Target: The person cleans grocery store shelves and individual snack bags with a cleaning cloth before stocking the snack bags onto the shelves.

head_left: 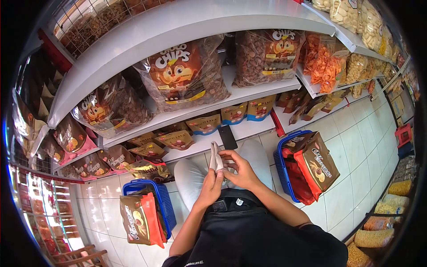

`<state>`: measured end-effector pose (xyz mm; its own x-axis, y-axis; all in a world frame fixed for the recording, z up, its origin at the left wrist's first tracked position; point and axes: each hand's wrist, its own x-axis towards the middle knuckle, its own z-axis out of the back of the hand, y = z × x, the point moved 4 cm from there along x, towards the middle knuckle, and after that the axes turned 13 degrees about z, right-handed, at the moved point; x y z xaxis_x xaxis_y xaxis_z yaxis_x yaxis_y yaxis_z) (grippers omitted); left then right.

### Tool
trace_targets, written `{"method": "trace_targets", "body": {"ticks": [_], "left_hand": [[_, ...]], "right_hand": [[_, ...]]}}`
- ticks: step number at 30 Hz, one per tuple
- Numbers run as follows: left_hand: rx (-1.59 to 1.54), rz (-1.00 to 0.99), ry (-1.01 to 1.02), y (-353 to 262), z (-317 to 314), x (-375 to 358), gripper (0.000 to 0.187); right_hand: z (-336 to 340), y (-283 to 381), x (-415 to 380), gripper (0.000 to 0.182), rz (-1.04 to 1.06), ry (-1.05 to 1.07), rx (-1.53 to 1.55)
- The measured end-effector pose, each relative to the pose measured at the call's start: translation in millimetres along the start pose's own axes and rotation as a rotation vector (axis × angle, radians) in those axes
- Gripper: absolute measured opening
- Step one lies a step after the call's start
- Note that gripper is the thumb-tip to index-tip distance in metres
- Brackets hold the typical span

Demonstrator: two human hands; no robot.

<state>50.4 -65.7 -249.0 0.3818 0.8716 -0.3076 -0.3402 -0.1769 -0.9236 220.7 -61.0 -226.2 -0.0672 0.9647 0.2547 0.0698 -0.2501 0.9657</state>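
In front of my lap, my left hand (211,188) is closed around the lower end of a pale, folded, cloth-like piece (215,156), held upright; its exact kind is hard to make out. My right hand (240,170) pinches the same piece from the right, with fingers bent and thumb against its lower edge. Just beyond my hands, a black phone (228,137) lies at the edge of the bottom shelf (202,144). Behind it stand brown and blue Choco Lava pouches (203,124).
Blue baskets with brown and red snack bags stand on the tiled floor, one at left (165,207) and one at right (284,178). Large choco chips bags (180,73) fill the middle shelf. A gold-and-dark pouch (149,171) sits low at left. Bagged snacks (373,238) line the right.
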Motion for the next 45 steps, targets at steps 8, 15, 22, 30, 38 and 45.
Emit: {"method": "trace_targets", "body": {"ticks": [8,15,22,30,38,45], "left_hand": [[-0.084,-0.122,-0.089,-31,4,1,0.07],[-0.665,0.034,-0.248,-28,19,-3,0.047],[-0.518,0.088,-0.36,-23,49,-4,0.03],[-1.088,0.355,-0.133,-19,57,-5,0.038],[-0.565,0.276,-0.063,-45,26,-1,0.06],[-0.4,0.048,-0.152,5,-30,101,0.025]], "right_hand": [[4,30,0,0.043,-0.09,-0.081,0.037],[30,70,19,0.052,0.004,-0.169,0.181],[33,-22,-9,0.085,-0.572,-0.199,0.803],[48,36,-7,0.076,-0.349,0.157,0.485],[44,27,-9,0.065,-0.054,0.185,0.041],[71,-93,-46,0.048,-0.374,-0.214,0.44]]}}
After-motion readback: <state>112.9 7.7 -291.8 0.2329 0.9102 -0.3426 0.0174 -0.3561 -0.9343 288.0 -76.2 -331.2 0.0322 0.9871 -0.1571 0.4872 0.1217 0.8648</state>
